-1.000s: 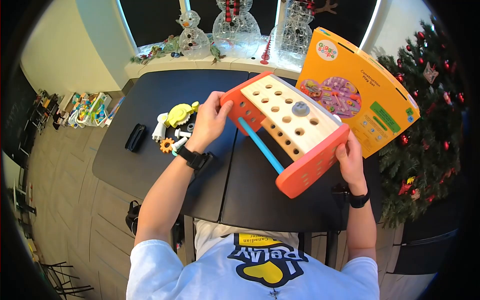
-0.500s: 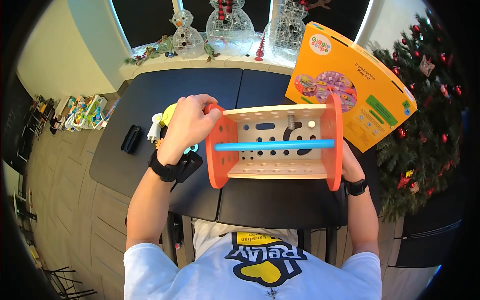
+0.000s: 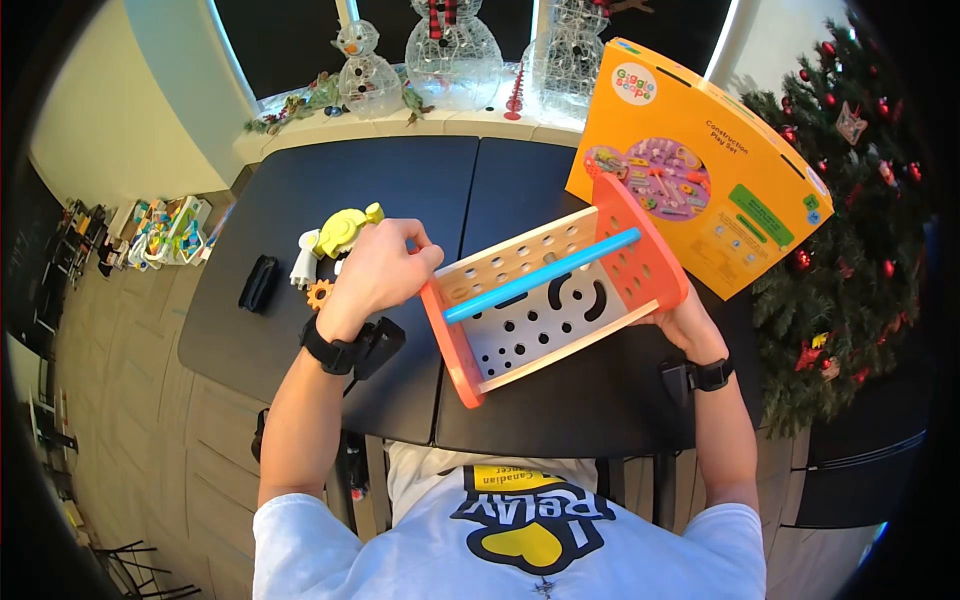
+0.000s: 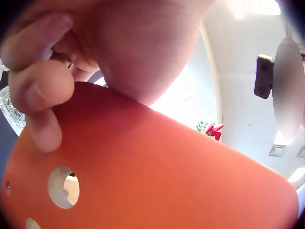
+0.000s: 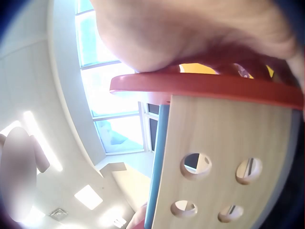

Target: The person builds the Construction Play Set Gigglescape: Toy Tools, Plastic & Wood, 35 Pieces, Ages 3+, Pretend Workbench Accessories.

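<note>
Since the earlier frame the wooden toy bench (image 3: 570,346) has swung out of level: its right end now points up and away from the person, the left end has dropped nearer their lap, and more of the right hand shows. The bench is held up over the dark worktop (image 3: 560,420), between the loose toy pieces (image 3: 345,228) and the yellow box (image 3: 740,170).

It looks stiff all through, bulky more than heavy, and unlikely to flex. The painted faces might slide a bit under dry fingers, so I'd take it by the edges of the two orange end panels, the left one (image 3: 450,345) and the right one (image 3: 660,265). The blue rod (image 3: 540,276) between them seems a poorer place to carry from, as the whole thing could roll about it.

The left hand (image 3: 385,265) is bent over the top of its panel, fingers curled and gripping the edge, knuckles up. The right hand (image 3: 690,325) is closed round the near, lower corner of the other panel, palm against it; I can't make out all its fingertips. Both forearms reach forward from the body, the left wrist higher over the worktop.
</note>
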`<state>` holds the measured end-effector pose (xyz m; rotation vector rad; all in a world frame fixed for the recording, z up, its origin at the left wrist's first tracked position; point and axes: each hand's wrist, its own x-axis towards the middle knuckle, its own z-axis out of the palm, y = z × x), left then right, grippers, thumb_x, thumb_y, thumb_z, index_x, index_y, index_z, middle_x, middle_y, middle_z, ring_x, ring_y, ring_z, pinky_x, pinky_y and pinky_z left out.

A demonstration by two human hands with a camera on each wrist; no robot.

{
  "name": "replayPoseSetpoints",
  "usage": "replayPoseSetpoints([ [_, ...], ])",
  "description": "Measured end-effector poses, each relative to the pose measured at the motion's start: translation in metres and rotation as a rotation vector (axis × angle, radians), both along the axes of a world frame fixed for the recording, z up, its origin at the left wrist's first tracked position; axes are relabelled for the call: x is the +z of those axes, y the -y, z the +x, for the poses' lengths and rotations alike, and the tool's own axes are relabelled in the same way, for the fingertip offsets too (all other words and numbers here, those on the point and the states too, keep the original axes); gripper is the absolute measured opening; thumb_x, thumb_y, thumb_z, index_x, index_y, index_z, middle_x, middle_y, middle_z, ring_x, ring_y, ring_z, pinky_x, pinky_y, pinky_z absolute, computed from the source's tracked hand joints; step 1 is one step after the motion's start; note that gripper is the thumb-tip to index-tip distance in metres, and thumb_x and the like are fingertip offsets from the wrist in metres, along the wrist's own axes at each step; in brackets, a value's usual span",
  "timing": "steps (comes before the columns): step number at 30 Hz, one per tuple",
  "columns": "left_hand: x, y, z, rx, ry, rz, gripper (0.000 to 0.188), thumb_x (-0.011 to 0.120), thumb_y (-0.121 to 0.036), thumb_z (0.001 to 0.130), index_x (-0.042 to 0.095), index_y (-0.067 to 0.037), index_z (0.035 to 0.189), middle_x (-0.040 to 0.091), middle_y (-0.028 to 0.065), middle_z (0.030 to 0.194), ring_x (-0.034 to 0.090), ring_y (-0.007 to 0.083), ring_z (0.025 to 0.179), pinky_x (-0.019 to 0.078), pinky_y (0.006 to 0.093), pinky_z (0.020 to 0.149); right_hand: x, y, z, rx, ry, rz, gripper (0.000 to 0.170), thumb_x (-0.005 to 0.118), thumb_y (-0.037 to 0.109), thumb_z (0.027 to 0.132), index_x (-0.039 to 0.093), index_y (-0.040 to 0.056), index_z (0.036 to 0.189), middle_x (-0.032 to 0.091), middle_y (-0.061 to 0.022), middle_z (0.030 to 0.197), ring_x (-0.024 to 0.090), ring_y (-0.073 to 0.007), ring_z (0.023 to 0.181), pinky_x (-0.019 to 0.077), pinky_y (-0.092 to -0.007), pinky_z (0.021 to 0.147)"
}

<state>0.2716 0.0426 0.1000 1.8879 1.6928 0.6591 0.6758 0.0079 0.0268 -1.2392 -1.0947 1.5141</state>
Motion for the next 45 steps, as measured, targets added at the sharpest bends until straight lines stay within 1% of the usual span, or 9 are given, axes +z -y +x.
replayPoseSetpoints([
  [3,-0.007,0.008,-0.001,0.06,0.023,0.036,0.028,0.067,-0.026,0.084,0.074,0.001,0.085,0.07,0.0219,0.071,0.071,0.0359,0.071,0.057,0.0419,0.073,0.006,-0.002,-0.012,-0.027,-0.011,-0.016,0.082,0.025,0.075,0.105,0.042,0.0151,0.158,0.059,-0.0118,0.146,0.064,-0.0263,0.125,0.0591,-0.0484,0.087],
  [8,-0.008,0.028,0.001,0.122,0.077,0.036,0.029,0.065,-0.026,0.086,0.073,0.002,0.085,0.071,0.023,0.073,0.072,0.038,0.074,0.057,0.0432,0.075,0.013,0.001,-0.022,0.041,-0.061,0.014,0.087,0.018,0.074,0.105,0.039,0.0078,0.159,0.056,-0.0184,0.15,0.06,-0.0342,0.133,0.0535,-0.0576,0.103],
  [14,-0.01,0.018,-0.031,0.036,0.216,-0.052,0.053,0.065,-0.05,0.101,0.073,0.001,0.087,0.068,0.0116,0.066,0.066,0.0154,0.058,0.0511,0.0329,0.059,0.022,-0.002,-0.029,-0.014,0.02,0.081,0.077,0.031,0.063,0.109,0.044,0.001,0.153,0.06,-0.0192,0.145,0.066,-0.0308,0.127,0.058,-0.0516,0.1],
  [19,-0.063,-0.048,-0.103,0.085,-0.45,0.504,0.021,0.074,-0.024,0.089,0.079,-0.004,0.092,0.073,0.0119,0.088,0.068,0.035,0.089,0.0566,0.0445,0.081,0.023,-0.015,-0.035,-0.061,0.128,0.108,0.076,0.036,0.062,0.11,0.05,-0.0024,0.148,0.065,-0.0192,0.136,0.069,-0.0278,0.12,0.0608,-0.0461,0.095],
  [23,-0.077,-0.058,-0.111,-0.131,-0.614,0.361,0.026,0.081,-0.027,0.084,0.082,-0.009,0.103,0.064,0.0079,0.113,0.059,0.0287,0.111,0.0526,0.0419,0.095,0.019,-0.029,-0.038,-0.085,0.175,0.125,0.076,0.035,0.063,0.109,0.055,-0.0018,0.143,0.068,-0.0186,0.13,0.071,-0.026,0.114,0.0624,-0.0413,0.089],
  [30,-0.092,-0.068,-0.104,-0.252,-0.811,0.327,0.018,0.08,-0.015,0.079,0.08,-0.01,0.096,0.062,0.0062,0.112,0.055,0.0274,0.115,0.0493,0.0415,0.099,0.029,-0.049,-0.047,-0.084,0.312,0.161,0.075,0.039,0.065,0.107,0.062,-0.0002,0.136,0.072,-0.0136,0.12,0.072,-0.0213,0.101,0.0622,-0.034,0.077],
  [34,-0.096,-0.073,-0.106,-0.28,-0.781,0.368,0.017,0.082,-0.014,0.076,0.079,-0.008,0.093,0.062,0.0062,0.111,0.056,0.0287,0.113,0.05,0.0433,0.098,0.023,-0.057,-0.045,-0.169,0.446,0.274,0.07,0.041,0.065,0.107,0.067,0.0026,0.127,0.073,-0.011,0.113,0.07,-0.0165,0.096,0.0594,-0.0315,0.072],
  [39,-0.061,-0.063,-0.088,-0.236,-0.409,0.284,0.021,0.077,-0.011,0.081,0.074,-0.001,0.099,0.073,0.0154,0.093,0.07,0.0301,0.089,0.0564,0.0418,0.082,0.034,-0.041,-0.062,-0.342,0.722,0.933,0.025,0.07,0.013,0.094,0.066,-0.0005,0.115,0.068,-0.017,0.118,0.067,-0.0247,0.11,0.0564,-0.0333,0.081],
  [45,0.018,-0.028,-0.031,-0.39,-0.037,0.48,0.025,0.077,-0.001,0.078,0.072,0.002,0.102,0.07,0.0108,0.094,0.068,0.0179,0.074,0.0552,0.0311,0.069,0.076,-0.01,-0.102,-0.214,0.884,1.239,0.031,0.072,0.007,0.088,0.065,-0.0004,0.118,0.067,-0.0169,0.121,0.067,-0.0275,0.111,0.0568,-0.0369,0.089],
])
